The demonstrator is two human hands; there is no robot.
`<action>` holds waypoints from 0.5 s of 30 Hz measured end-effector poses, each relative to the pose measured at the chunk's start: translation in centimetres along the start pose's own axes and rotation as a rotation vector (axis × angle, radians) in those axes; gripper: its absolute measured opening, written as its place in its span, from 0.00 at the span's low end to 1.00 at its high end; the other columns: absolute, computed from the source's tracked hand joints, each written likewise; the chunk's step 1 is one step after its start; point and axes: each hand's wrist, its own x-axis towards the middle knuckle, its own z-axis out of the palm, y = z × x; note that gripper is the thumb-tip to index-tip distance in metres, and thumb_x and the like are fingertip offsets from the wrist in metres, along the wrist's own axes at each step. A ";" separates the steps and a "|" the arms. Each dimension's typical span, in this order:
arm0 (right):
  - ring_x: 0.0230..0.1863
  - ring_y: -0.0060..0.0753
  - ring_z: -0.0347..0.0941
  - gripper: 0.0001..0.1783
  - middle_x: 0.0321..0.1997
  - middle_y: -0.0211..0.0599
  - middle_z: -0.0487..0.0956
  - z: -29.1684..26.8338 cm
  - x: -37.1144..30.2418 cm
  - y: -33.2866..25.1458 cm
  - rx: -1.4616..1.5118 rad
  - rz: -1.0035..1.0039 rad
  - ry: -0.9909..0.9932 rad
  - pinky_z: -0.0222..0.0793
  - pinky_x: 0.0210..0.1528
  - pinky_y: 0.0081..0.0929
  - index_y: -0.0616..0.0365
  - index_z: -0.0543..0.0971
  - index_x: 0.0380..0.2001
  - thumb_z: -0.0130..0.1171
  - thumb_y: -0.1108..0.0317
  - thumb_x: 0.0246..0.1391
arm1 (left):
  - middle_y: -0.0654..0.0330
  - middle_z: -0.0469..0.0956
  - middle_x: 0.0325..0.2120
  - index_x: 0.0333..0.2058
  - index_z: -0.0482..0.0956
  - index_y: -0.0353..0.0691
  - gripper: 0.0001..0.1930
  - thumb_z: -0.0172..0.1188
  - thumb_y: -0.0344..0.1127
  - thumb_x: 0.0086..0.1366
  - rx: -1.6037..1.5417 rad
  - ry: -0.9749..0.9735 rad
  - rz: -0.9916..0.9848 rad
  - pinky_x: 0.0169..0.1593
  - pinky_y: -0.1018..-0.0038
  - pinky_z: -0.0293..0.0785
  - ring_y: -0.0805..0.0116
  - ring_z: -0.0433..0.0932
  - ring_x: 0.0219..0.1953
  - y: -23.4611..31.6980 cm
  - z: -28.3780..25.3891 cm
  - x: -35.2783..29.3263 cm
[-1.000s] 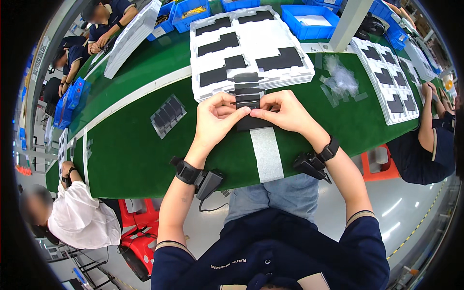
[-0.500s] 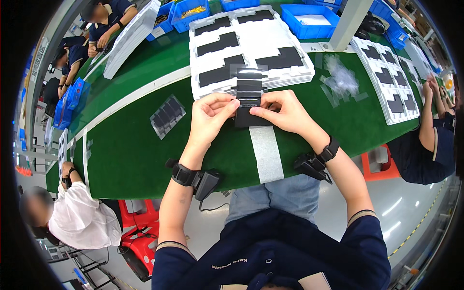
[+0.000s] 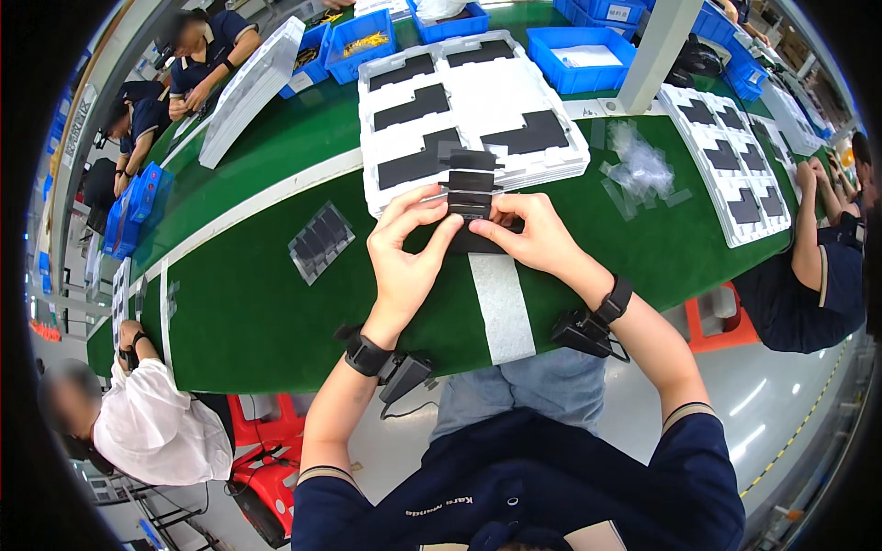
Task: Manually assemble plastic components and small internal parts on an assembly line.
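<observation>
My left hand (image 3: pixel 404 248) and my right hand (image 3: pixel 537 237) meet over the green work mat, fingers pinched. Between them is a black flat piece (image 3: pixel 478 242), its lower end showing below my thumbs. A strip with several black bands (image 3: pixel 470 182) rises from it past my fingertips, overlapping the front edge of a white tray (image 3: pixel 484 96). My thumbs press from the near side; the other fingers are partly hidden. Left of my hands lies a clear sheet with black strips (image 3: pixel 322 241). A whitish strip (image 3: pixel 501 308) runs down the mat below the piece.
Black L-shaped pieces (image 3: pixel 412 107) sit in the tray. Crumpled clear film (image 3: pixel 640 165) lies to its right, near a metal post (image 3: pixel 657 64) and another white tray (image 3: pixel 726 138). Blue bins (image 3: pixel 579 60) line the back. Other people work at both sides.
My hands and the black piece have shifted slightly nearer to me in the picture. The piece now tilts, showing less of its lower part; my left fingers lie higher along the strip.
</observation>
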 end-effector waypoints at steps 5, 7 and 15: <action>0.19 0.17 0.68 0.13 0.16 0.32 0.75 -0.9 0.0 -0.4 0.091 0.104 -0.028 0.64 0.23 0.19 0.63 0.76 0.19 0.63 0.63 0.45 | 0.56 0.76 0.39 0.38 0.77 0.32 0.10 0.58 0.23 0.55 -0.483 -0.170 -0.290 0.45 0.76 0.70 0.72 0.74 0.38 0.3 -0.9 0.5; 0.19 0.17 0.68 0.13 0.16 0.32 0.75 -0.8 -0.2 -0.6 0.113 0.085 -0.062 0.64 0.24 0.18 0.63 0.76 0.19 0.63 0.63 0.45 | 0.61 0.77 0.32 0.35 0.78 0.34 0.07 0.57 0.28 0.58 -0.551 -0.178 -0.425 0.38 0.81 0.69 0.77 0.72 0.31 0.4 -1.3 0.6; 0.18 0.17 0.66 0.17 0.14 0.33 0.73 -0.9 -0.3 -0.4 0.105 0.071 -0.145 0.62 0.22 0.19 0.63 0.74 0.16 0.63 0.61 0.46 | 0.60 0.77 0.30 0.30 0.77 0.30 0.04 0.59 0.25 0.56 -0.431 -0.209 -0.285 0.40 0.80 0.71 0.76 0.75 0.33 -0.3 -1.4 0.3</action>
